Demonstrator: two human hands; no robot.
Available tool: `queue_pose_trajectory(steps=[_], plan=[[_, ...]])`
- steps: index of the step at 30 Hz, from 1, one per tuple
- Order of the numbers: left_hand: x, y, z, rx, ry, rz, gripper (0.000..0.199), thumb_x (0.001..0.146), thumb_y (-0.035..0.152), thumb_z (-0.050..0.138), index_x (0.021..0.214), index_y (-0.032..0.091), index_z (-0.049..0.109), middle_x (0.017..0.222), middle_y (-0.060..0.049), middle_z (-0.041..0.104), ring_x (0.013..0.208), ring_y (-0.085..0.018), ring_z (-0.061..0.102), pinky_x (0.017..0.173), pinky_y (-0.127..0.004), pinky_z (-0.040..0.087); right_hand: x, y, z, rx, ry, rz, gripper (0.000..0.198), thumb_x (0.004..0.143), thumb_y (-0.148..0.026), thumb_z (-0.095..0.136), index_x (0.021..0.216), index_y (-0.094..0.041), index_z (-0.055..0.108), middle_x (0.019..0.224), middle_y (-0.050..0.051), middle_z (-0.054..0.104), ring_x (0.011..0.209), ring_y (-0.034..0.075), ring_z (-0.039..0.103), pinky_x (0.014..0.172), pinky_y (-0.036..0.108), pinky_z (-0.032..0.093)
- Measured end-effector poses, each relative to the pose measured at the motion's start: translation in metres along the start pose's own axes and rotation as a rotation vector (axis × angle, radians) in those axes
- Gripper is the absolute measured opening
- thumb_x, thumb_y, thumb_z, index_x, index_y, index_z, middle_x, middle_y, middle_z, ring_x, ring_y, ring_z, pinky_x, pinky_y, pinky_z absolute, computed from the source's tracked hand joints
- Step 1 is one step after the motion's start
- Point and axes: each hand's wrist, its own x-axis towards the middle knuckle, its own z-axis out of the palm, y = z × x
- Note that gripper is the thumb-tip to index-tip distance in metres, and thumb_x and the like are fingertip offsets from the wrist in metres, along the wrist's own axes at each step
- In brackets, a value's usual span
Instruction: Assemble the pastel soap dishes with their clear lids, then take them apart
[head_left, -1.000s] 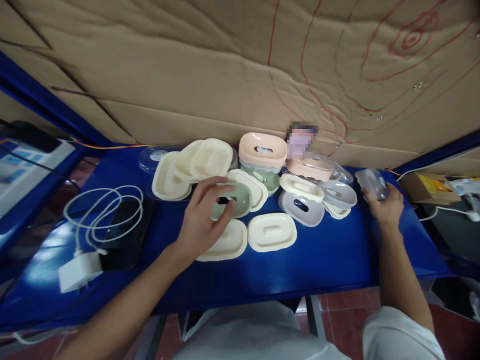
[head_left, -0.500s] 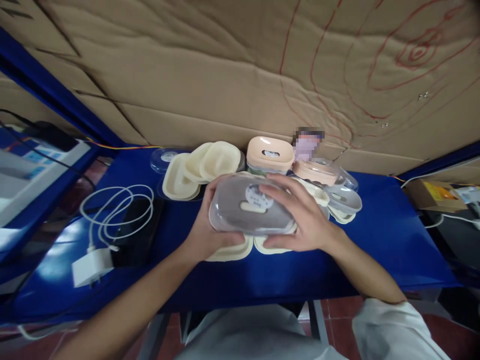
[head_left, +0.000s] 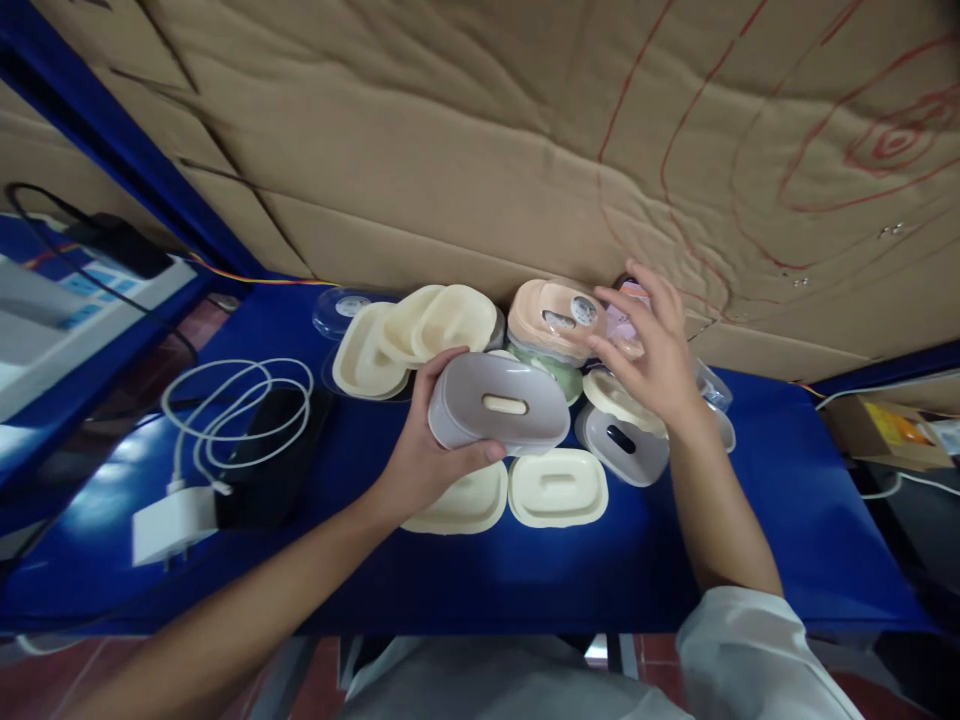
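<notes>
My left hand [head_left: 431, 440] grips the left end of a grey oval plastic box [head_left: 499, 425], thumb in front. The box is tilted toward me, and a cream strip shows through the slot in its face. At the back, my right hand [head_left: 645, 350] pinches the edge of what looks like a clear plastic lid [head_left: 583, 311] with a round printed sticker. This lid is over the stacked peach boxes [head_left: 529, 315], and its outline is hard to see. Below the grey box, two cream oval trays [head_left: 559, 488] lie side by side, one partly behind my left hand.
Several cream trays [head_left: 457, 322] overlap at the back left, beside another clear lid [head_left: 337, 315]. A grey slotted piece [head_left: 626, 450] lies under my right forearm. A white charger [head_left: 176, 522] with coiled cable sits left, and a cardboard wall [head_left: 450, 180] rises behind the blue table [head_left: 480, 585].
The clear stickered lid has come off the grey box. My right hand has moved with it to the back right, over the peach boxes. My left hand still holds the grey box.
</notes>
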Motion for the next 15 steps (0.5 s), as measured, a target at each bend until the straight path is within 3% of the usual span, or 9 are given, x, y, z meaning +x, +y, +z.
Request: queue_pose_trajectory(steps=[2, 4, 6, 9, 12, 15], plan=[[-0.001, 0.0, -0.001, -0.015, 0.031, -0.017, 0.093, 0.079, 0.07, 0.09, 0.152, 0.034, 0.046, 0.148, -0.012, 0.062, 0.13, -0.031, 0.068, 0.108, -0.047, 0.06, -0.004, -0.028, 0.0, 0.172, -0.104, -0.101, 0.05, 0.109, -0.052, 0.06, 0.158, -0.046, 0.052, 0.167, 0.001, 0.051, 0.157, 0.025, 0.047, 0.133, 0.054, 0.041], [-0.001, -0.002, -0.002, -0.04, 0.058, -0.04, 0.095, 0.077, 0.073, 0.09, 0.152, 0.034, 0.047, 0.147, -0.011, 0.063, 0.13, -0.033, 0.068, 0.109, -0.049, 0.06, -0.008, -0.056, 0.006, 0.334, -0.24, -0.275, 0.057, 0.105, -0.058, 0.066, 0.157, -0.035, 0.057, 0.155, 0.007, 0.064, 0.147, 0.026, 0.059, 0.125, 0.049, 0.051], [-0.001, -0.004, -0.002, -0.081, 0.073, -0.039, 0.097, 0.076, 0.078, 0.088, 0.153, 0.035, 0.048, 0.142, -0.01, 0.065, 0.126, -0.033, 0.07, 0.108, -0.052, 0.061, -0.012, -0.075, 0.017, 0.412, -0.249, -0.364, 0.049, 0.105, -0.053, 0.069, 0.147, -0.027, 0.067, 0.14, 0.009, 0.074, 0.134, 0.025, 0.069, 0.116, 0.044, 0.057], [-0.002, -0.003, -0.001, -0.07, 0.051, 0.001, 0.097, 0.076, 0.083, 0.084, 0.154, 0.037, 0.05, 0.144, -0.01, 0.065, 0.128, -0.035, 0.069, 0.105, -0.054, 0.063, -0.015, -0.083, 0.027, 0.502, -0.142, -0.277, 0.031, 0.109, -0.042, 0.064, 0.132, -0.024, 0.075, 0.124, 0.007, 0.081, 0.115, 0.021, 0.076, 0.103, 0.039, 0.062], [-0.002, 0.006, -0.002, 0.059, 0.017, 0.049, 0.091, 0.081, 0.08, 0.082, 0.155, 0.039, 0.049, 0.148, -0.009, 0.065, 0.13, -0.037, 0.07, 0.104, -0.057, 0.064, -0.015, -0.076, 0.022, 0.503, -0.057, -0.16, 0.031, 0.111, -0.043, 0.06, 0.13, -0.026, 0.077, 0.115, 0.007, 0.082, 0.104, 0.022, 0.078, 0.092, 0.04, 0.064], [0.005, 0.013, -0.01, 0.218, 0.183, 0.103, 0.081, 0.087, 0.072, 0.082, 0.152, 0.038, 0.049, 0.153, -0.007, 0.06, 0.136, -0.037, 0.066, 0.114, -0.061, 0.059, -0.013, -0.064, 0.007, 0.25, 0.036, -0.102, 0.031, 0.109, -0.043, 0.062, 0.133, -0.029, 0.077, 0.127, 0.008, 0.081, 0.115, 0.028, 0.076, 0.104, 0.049, 0.059]])
